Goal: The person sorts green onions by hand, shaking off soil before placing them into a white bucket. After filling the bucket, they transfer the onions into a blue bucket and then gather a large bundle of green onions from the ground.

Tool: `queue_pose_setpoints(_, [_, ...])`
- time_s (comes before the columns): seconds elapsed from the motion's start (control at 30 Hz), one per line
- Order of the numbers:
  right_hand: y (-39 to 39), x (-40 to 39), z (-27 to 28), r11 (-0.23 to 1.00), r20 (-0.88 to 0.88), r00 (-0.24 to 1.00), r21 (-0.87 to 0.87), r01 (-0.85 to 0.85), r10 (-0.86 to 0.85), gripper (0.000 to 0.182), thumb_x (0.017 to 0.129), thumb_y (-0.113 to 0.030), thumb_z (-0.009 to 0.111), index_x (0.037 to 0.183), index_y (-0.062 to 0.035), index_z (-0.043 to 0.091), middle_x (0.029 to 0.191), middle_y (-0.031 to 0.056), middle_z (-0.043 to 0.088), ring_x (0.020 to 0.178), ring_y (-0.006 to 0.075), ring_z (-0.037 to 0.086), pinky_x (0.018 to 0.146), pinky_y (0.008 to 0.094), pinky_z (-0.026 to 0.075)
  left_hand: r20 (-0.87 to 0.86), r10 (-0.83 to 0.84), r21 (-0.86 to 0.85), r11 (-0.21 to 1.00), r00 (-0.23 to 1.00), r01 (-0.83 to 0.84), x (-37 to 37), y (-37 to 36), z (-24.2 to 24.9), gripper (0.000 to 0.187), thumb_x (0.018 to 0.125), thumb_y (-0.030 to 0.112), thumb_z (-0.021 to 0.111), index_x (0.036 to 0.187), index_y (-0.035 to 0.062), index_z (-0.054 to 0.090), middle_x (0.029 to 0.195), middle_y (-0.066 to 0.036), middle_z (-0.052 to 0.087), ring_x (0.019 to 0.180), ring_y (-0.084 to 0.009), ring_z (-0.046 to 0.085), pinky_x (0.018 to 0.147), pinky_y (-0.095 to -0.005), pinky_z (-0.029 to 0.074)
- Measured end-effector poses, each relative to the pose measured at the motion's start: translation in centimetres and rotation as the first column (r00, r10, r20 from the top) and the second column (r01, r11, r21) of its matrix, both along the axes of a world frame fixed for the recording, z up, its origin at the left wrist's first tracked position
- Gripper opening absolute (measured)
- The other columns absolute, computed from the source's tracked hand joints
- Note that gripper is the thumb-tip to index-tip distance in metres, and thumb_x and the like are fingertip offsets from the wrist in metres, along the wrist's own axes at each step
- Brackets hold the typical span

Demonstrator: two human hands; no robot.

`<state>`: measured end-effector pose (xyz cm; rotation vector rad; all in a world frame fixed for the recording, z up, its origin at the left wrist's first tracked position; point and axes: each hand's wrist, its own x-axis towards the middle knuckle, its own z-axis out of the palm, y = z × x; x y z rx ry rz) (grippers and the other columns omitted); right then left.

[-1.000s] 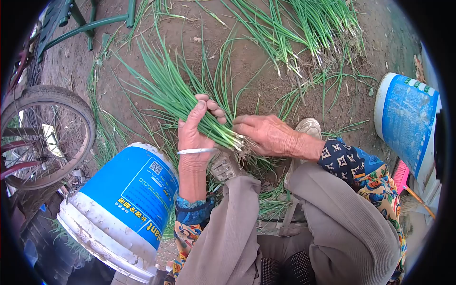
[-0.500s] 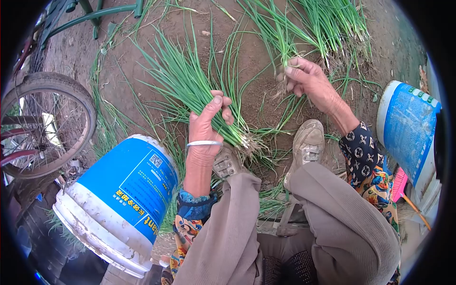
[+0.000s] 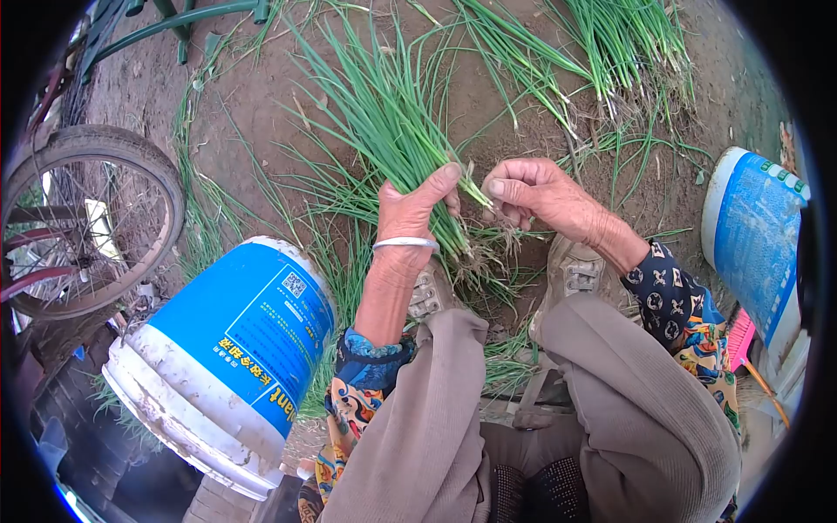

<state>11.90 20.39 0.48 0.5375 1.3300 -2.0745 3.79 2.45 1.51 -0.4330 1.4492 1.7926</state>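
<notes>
My left hand [image 3: 417,205], with a pale bracelet at its wrist, is wrapped round a bunch of scallions [image 3: 384,131]. Their green leaves fan toward the upper left, and the roots hang below the hand near my left shoe. A few pale stalk ends stick out to the right from under the left thumb. At these ends my right hand [image 3: 545,199] is closed, thumb and fingers pinched on the root end of scallions. More scallions [image 3: 623,52] lie in a pile at the upper right, roots toward me.
A blue and white bucket [image 3: 253,322] stands tilted in view at the left, another bucket [image 3: 757,227] at the right. Beyond the left one is a bicycle wheel [image 3: 170,209]. Green metal legs [image 3: 187,22] show at the top left. Loose scallion leaves litter the soil.
My right hand has come down and left from the upper pile to the held bunch. My left hand has moved a little up and right, and the bunch now points more upright.
</notes>
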Motion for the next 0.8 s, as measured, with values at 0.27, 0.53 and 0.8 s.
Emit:
queue_pose_setpoints(0.27, [0.0, 0.1, 0.5, 0.999, -0.010, 0.999, -0.009, 0.049, -0.049, 0.019, 0.089, -0.024, 0.062, 0.094, -0.0060, 0.059, 0.078, -0.0023, 0.059, 0.065, 0.0043, 0.054, 0.058, 0.0205, 0.047, -0.022, 0.034, -0.003, 0.999, 0.999, -0.034, 0.4, 0.1, -0.3, 0.025, 0.074, 0.008, 0.076, 0.093, 0.0008, 0.062, 0.077, -0.006, 0.063, 0.060, -0.0140, 0.058, 0.050, -0.0270, 0.047])
queue_pose_setpoints(0.53, [0.5, 0.5, 0.2, 0.999, -0.070, 0.997, 0.010, 0.034, -0.033, 0.018, 0.088, -0.021, 0.064, 0.093, -0.0042, 0.059, 0.078, -0.0011, 0.059, 0.067, 0.0049, 0.055, 0.060, 0.0209, 0.049, -0.034, 0.190, 0.015, 0.982, 0.981, -0.189, 0.0, -0.5, -0.5, 0.023, 0.075, 0.007, 0.075, 0.093, 0.0018, 0.062, 0.078, -0.005, 0.062, 0.061, -0.0136, 0.057, 0.053, -0.0275, 0.048])
queue_pose_setpoints(0.8, [0.6, -0.7, 1.7, 0.777, -0.290, 0.930, 0.629, 0.006, 0.227, 0.034, 0.084, -0.032, 0.061, 0.093, 0.0011, 0.062, 0.080, 0.0100, 0.061, 0.072, 0.0174, 0.058, 0.067, 0.0358, 0.048, -0.055, 0.201, 0.054, 0.979, 0.978, -0.199, -0.8, -1.6, -0.4, 0.020, 0.076, 0.004, 0.072, 0.093, 0.0036, 0.061, 0.079, -0.004, 0.062, 0.062, -0.0133, 0.057, 0.053, -0.0268, 0.048])
